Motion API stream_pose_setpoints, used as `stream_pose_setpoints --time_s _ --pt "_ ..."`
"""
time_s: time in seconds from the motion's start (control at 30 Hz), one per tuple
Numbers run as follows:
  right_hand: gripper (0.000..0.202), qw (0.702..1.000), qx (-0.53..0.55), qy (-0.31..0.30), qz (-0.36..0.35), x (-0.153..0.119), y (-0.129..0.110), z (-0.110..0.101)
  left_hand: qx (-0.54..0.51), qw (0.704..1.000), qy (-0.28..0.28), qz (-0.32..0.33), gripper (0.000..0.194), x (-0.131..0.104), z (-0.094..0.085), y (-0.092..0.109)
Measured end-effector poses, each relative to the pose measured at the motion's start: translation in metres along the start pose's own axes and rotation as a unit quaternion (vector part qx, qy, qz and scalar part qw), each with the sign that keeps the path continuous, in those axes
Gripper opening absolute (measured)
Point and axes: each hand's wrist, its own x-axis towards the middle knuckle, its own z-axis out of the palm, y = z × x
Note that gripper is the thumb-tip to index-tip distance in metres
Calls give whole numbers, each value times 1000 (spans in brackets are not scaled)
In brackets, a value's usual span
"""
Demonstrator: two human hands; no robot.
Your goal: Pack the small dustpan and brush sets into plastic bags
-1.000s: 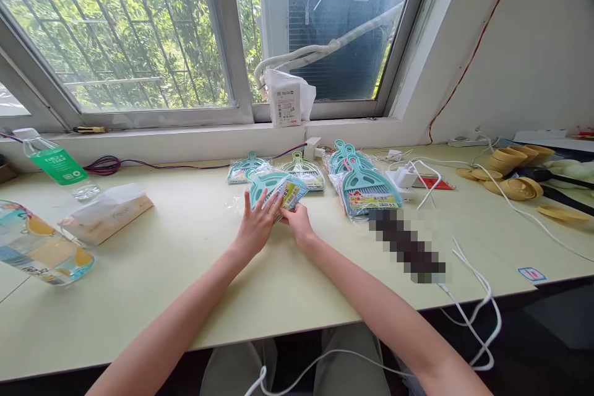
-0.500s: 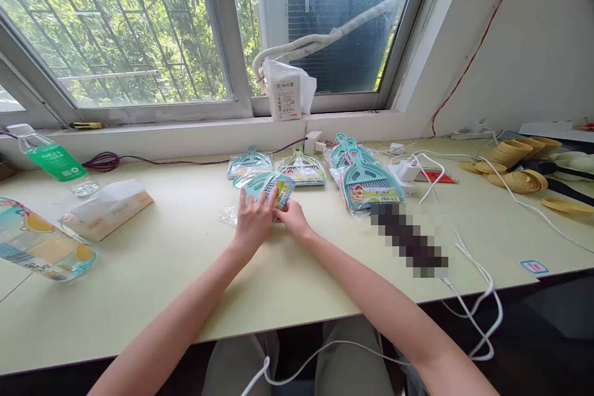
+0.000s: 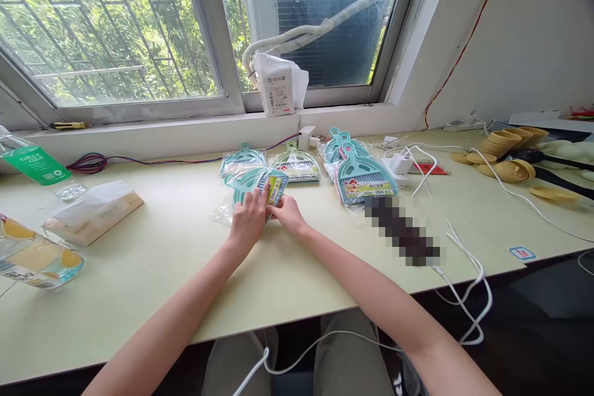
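A teal dustpan-and-brush set [image 3: 242,182] in clear plastic lies tilted near the middle of the table, with a yellow label on its right part. My left hand [image 3: 250,213] rests over its front, fingers on the wrapping and label. My right hand [image 3: 285,213] pinches the set's lower right edge. Behind it lie another teal wrapped set [image 3: 244,159] and a green one [image 3: 297,164]. To the right, several teal sets [image 3: 364,179] overlap in a pile, a pink handle showing among them.
At the left are a green-labelled bottle [image 3: 37,164], a tissue pack [image 3: 95,213] and a large printed bottle [image 3: 41,253]. White cables [image 3: 468,253] and a blurred dark object [image 3: 403,232] lie right. Tan cups [image 3: 510,167] sit far right. A box [image 3: 278,93] stands on the sill.
The view has shifted slightly, so the scene sits a little further left. Both hands remain on the same set, whose teal pan now shows more upright beside my left fingers.
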Motion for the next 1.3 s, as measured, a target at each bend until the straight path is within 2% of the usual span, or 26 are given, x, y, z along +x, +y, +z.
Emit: stream_pose_setpoints --time_s 0.13,0.33,0.57,0.63,0.73,0.8,0.9,0.97,1.1,1.17,1.23,1.3 --pt "18 1000 14 -11 -1 1 -3 -2 -22 999 24 3 54 1 0 1" --pt "23 998 68 -6 17 -1 -6 -5 -149 983 61 85 57 0 1 -8" --pt "25 992 122 -8 9 -7 -6 -5 -278 942 42 182 58 -8 3 -11" --pt "26 992 123 -7 9 -7 -8 -5 -294 940 75 155 54 -6 1 -8" --pt "28 995 102 -5 7 -5 -11 -6 -293 946 137 35 54 0 -1 -6" --pt "30 996 80 -25 0 -4 -11 -5 -293 944 150 -14 55 4 1 -8" --pt "28 997 53 -59 -10 -4 -6 -2 -321 937 133 20 46 6 9 -11" --pt "23 997 43 -60 -9 -5 -2 1 -347 929 118 57 47 4 14 -10" --pt "19 999 46 -25 11 -5 0 3 -395 908 93 108 50 -1 13 0" --pt "24 997 73 -6 19 -6 -3 2 -394 909 95 98 49 -2 6 6" --pt "28 993 120 8 19 -8 -7 -1 -373 918 131 34 50 -3 -1 10" --pt "29 984 175 21 12 -8 -11 -4 -358 910 195 -76 57 -2 -5 9"
